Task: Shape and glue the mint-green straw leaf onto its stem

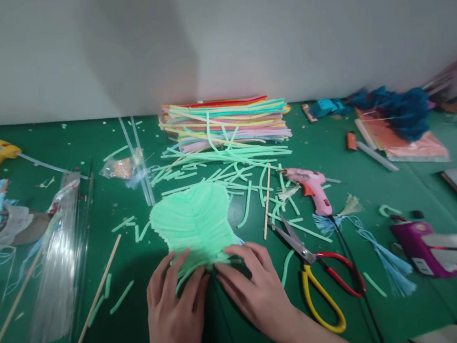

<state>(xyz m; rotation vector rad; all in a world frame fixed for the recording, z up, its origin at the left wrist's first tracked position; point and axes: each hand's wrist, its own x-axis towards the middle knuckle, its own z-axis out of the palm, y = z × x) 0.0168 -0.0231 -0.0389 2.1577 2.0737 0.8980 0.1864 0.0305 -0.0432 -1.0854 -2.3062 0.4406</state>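
The green leaf shape [195,222] looks largely built, lying flat on the table [433,302] at twelve o'clock of both hands, left hand [174,312] and right hand [254,289] pressing spread fingers on its lower edge, loose cut strips [229,174] unused beyond.

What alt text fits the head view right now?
Both hands, left hand and right hand, press the near edge of a pale green leaf shape on a green table. Scissors and a pink glue gun lie to the right.

Even, soft light; a faint shadow on the wall (upper middle); edges blurred and warped.
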